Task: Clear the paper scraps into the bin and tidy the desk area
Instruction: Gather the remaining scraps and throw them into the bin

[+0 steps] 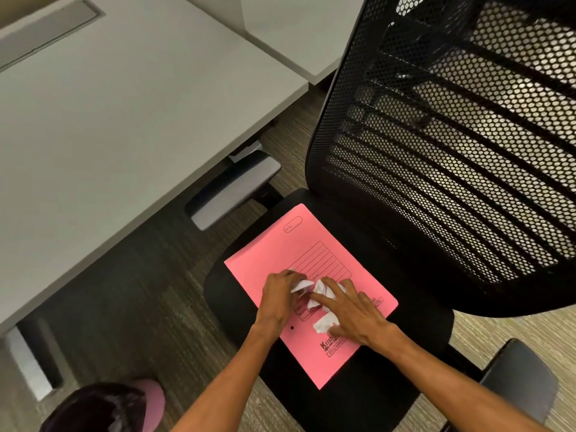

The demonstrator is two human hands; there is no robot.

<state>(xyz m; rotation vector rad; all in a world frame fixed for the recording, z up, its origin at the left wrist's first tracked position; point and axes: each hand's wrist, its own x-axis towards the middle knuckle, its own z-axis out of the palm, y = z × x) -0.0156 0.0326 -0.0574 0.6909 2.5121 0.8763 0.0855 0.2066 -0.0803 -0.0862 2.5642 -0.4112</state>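
A pink file folder [307, 254] lies flat on the black seat of an office chair [389, 269]. Crumpled white paper scraps [318, 291] sit on the folder's middle. My left hand [279, 296] curls over one scrap [300, 285] at the left of the pile, fingers closed around it. My right hand [352, 314] rests spread over the other scraps, fingers on a crumpled piece and thumb beside a torn piece [324, 324]. A pink bin [106, 406] with a dark liner stands on the floor at the lower left.
A grey desk [124, 113] fills the upper left, its edge running diagonally above the chair's left armrest [233, 188]. The mesh chair back [452, 135] rises at the right. A second armrest [517, 372] is at the lower right. Carpet lies between desk and chair.
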